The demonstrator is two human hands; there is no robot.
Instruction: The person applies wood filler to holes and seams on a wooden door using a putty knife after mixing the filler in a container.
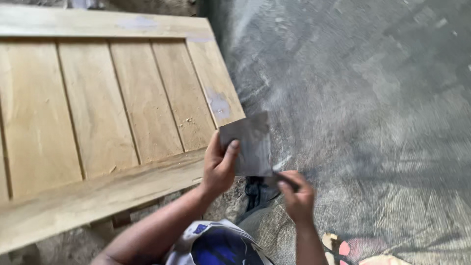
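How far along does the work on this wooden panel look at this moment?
Done: grey filler patches already sit on the wooden door panel, near its right corner. In hand: the left hand holds a flat metal scraper while the right hand pinches its lower corner, off the wood. Left: most boards look bare and unfinished.

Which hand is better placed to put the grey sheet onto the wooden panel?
Probably the left hand: it grips the grey sheet right beside the wooden panel. The right hand only pinches the sheet's lower corner, farther from the wood.
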